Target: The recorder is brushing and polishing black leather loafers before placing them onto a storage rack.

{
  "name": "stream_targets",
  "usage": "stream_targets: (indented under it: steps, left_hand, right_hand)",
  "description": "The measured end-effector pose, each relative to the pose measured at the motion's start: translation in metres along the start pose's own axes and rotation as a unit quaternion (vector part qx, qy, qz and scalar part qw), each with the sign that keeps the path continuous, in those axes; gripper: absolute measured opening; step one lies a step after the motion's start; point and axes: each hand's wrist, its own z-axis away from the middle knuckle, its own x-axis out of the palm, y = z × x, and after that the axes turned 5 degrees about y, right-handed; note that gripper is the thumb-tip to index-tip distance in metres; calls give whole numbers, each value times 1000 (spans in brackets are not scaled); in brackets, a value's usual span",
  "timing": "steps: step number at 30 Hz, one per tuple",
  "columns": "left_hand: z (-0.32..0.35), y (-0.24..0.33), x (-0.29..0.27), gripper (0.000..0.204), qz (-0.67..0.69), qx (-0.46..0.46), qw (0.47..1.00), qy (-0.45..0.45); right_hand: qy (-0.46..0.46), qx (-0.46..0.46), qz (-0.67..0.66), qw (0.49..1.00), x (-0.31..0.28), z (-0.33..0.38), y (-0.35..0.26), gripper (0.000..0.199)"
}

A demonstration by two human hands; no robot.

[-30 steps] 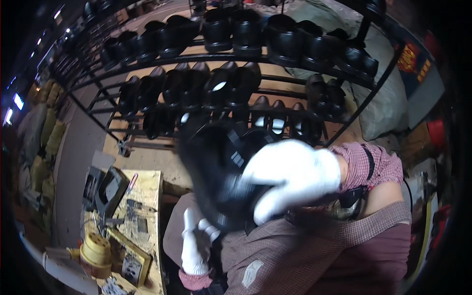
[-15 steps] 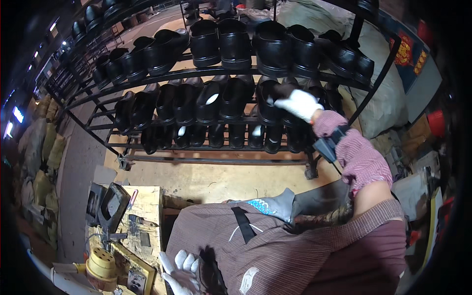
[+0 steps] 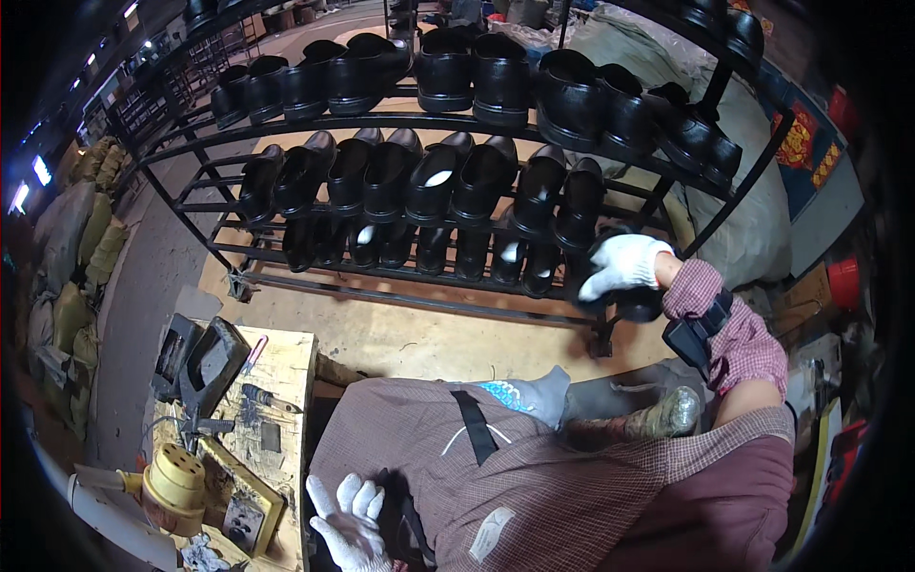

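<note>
My right hand (image 3: pixel 624 265), in a white glove, is at the right end of the rack's lower rows. Its fingers are closed over a pair of black shoes (image 3: pixel 639 303), dark and partly hidden beneath the glove. Just left of it, black shoes (image 3: pixel 579 202) stand on the middle row. My left hand (image 3: pixel 351 522), also in a white glove, lies palm up near my lap by the bench, fingers spread and holding nothing.
A black metal rack (image 3: pixel 400 294) carries several rows of black shoes. At left, a wooden bench (image 3: pixel 294 381) bears black iron-like blocks (image 3: pixel 214 367), a red cutter (image 3: pixel 255 353), a brush (image 3: pixel 270 398) and a yellow perforated device (image 3: pixel 174 481). Large sacks (image 3: pixel 739 229) lie beyond the rack's right.
My right hand has moved right and down from the middle row. The pair at that row's right end has left the shelf and is with the hand. My left hand stays open.
</note>
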Motion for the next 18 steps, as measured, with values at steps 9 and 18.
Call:
stream_targets:
  steps: [9,18]
  left_hand:
    - [8,-30,-15,90,-10,122,992,-29]
    - [21,-35,-20,111,297,242,908,168]
  right_hand:
    - [-156,-532,-123,823,-22,27,-216,57]
    - [-86,-795,-54,599,58,33,-331,67]
